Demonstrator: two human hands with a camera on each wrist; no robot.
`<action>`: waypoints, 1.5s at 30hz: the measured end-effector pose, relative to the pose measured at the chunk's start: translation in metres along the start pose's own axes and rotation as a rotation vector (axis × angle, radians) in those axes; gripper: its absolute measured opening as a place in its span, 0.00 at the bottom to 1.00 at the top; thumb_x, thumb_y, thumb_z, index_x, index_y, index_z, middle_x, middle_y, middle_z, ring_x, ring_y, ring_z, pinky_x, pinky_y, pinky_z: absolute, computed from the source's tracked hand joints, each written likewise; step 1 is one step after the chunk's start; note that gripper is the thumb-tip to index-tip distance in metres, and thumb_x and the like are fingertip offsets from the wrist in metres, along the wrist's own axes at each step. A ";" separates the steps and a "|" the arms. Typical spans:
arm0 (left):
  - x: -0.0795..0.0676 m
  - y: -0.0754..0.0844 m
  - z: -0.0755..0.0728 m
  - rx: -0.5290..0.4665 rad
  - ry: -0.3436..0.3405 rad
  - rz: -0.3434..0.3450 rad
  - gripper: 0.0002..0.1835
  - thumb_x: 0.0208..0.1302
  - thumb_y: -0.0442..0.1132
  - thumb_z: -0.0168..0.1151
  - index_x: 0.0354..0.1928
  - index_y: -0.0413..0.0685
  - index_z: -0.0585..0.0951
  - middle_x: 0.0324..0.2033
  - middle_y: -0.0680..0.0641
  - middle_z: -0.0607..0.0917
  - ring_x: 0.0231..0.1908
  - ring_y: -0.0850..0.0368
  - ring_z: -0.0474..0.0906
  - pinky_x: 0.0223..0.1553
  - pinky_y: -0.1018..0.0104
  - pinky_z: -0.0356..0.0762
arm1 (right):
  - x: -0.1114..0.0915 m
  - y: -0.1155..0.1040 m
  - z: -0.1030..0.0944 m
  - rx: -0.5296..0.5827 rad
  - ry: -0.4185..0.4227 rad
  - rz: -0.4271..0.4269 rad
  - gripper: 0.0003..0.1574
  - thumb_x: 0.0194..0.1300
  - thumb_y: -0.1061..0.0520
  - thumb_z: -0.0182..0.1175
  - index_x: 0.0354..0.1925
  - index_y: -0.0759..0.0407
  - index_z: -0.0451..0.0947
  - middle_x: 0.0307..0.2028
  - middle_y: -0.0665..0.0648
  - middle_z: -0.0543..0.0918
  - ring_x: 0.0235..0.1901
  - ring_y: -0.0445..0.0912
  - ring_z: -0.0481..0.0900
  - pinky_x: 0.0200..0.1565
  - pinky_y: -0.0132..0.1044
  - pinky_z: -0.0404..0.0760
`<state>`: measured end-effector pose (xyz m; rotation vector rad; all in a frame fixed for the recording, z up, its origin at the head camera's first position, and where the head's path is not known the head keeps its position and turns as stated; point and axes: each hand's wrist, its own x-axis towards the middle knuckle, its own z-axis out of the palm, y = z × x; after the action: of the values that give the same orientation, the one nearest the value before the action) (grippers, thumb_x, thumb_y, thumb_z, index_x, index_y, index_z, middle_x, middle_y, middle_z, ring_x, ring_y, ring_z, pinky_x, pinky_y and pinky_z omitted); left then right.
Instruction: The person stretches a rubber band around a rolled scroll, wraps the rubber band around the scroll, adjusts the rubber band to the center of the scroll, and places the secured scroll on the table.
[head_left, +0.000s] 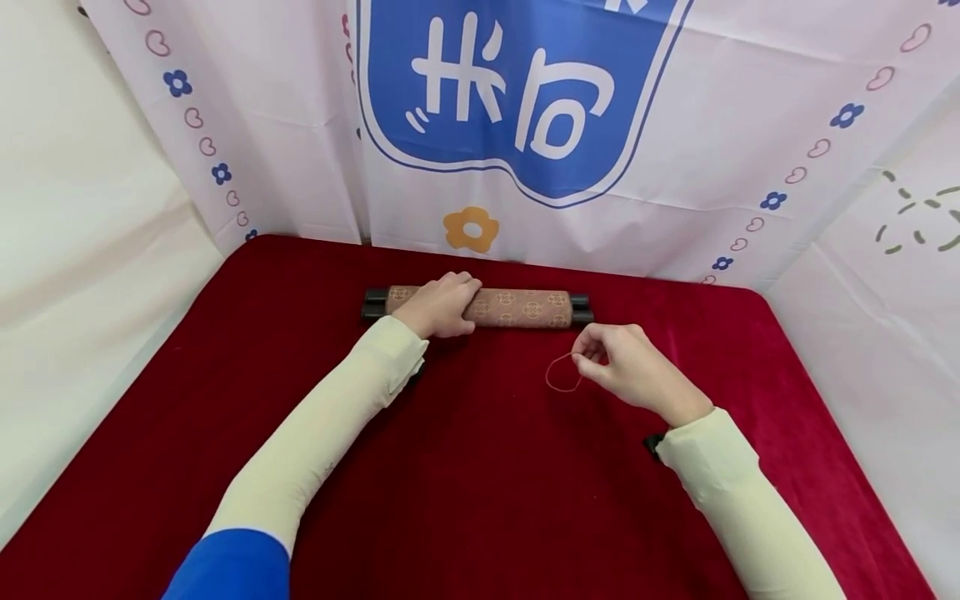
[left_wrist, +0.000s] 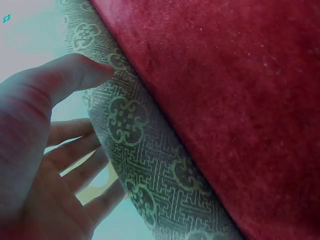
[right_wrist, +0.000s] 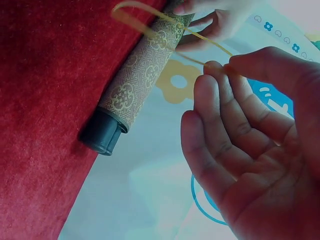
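A rolled-up hanging scroll [head_left: 517, 308], brown with a gold flower pattern and dark rod ends, lies on the red cloth near its back edge. My left hand [head_left: 442, 304] holds it left of its middle. In the left wrist view the thumb [left_wrist: 85, 72] lies along one side of the scroll [left_wrist: 150, 145] and the fingers reach round the other. To the right and nearer, my right hand [head_left: 618, 362] pinches a thin yellowish rubber band [head_left: 549, 375] between thumb and index finger. The band [right_wrist: 140, 7] hangs as a loose loop, apart from the scroll.
Red velvet cloth [head_left: 450, 483] covers the table. Behind it hangs a white curtain [head_left: 300, 192] with a blue emblem [head_left: 525, 100] and an orange flower [head_left: 453, 229]. Pale side walls [head_left: 75, 250] flank the table at left and right.
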<state>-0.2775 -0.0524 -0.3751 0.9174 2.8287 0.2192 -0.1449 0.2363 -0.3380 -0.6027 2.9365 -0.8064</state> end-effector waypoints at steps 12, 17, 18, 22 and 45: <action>0.025 0.003 0.009 0.036 0.007 -0.050 0.41 0.60 0.48 0.76 0.72 0.39 0.73 0.65 0.38 0.77 0.67 0.38 0.75 0.64 0.41 0.79 | -0.004 0.002 -0.002 -0.005 -0.006 0.023 0.02 0.70 0.61 0.65 0.37 0.58 0.83 0.32 0.50 0.86 0.33 0.41 0.82 0.38 0.34 0.83; 0.032 0.010 0.010 0.024 0.001 -0.089 0.43 0.58 0.50 0.79 0.73 0.41 0.74 0.65 0.40 0.78 0.67 0.39 0.76 0.64 0.37 0.78 | -0.007 0.004 -0.003 -0.004 0.007 0.019 0.02 0.69 0.62 0.65 0.36 0.57 0.84 0.31 0.51 0.86 0.33 0.41 0.83 0.37 0.34 0.83; 0.033 0.012 0.010 0.018 0.004 -0.099 0.43 0.57 0.50 0.80 0.72 0.42 0.74 0.65 0.40 0.79 0.67 0.39 0.76 0.64 0.36 0.77 | -0.007 0.005 -0.003 -0.005 0.008 0.017 0.02 0.69 0.62 0.65 0.36 0.57 0.84 0.31 0.51 0.86 0.33 0.41 0.83 0.37 0.34 0.83; 0.039 0.016 0.010 0.011 0.005 -0.131 0.43 0.54 0.49 0.82 0.71 0.44 0.76 0.65 0.41 0.80 0.67 0.39 0.77 0.63 0.32 0.76 | -0.008 0.007 -0.003 -0.009 0.002 0.028 0.02 0.69 0.61 0.64 0.37 0.58 0.84 0.31 0.50 0.87 0.33 0.41 0.83 0.38 0.34 0.83; 0.062 0.020 0.024 0.127 -0.032 -0.291 0.36 0.54 0.46 0.63 0.68 0.50 0.75 0.66 0.45 0.81 0.66 0.41 0.76 0.61 0.24 0.70 | -0.014 0.014 -0.005 -0.009 0.002 0.042 0.03 0.70 0.61 0.65 0.38 0.60 0.84 0.32 0.51 0.87 0.33 0.41 0.83 0.39 0.34 0.84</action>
<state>-0.3112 0.0024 -0.4013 0.5127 2.9262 -0.0114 -0.1379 0.2547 -0.3418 -0.5395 2.9456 -0.7914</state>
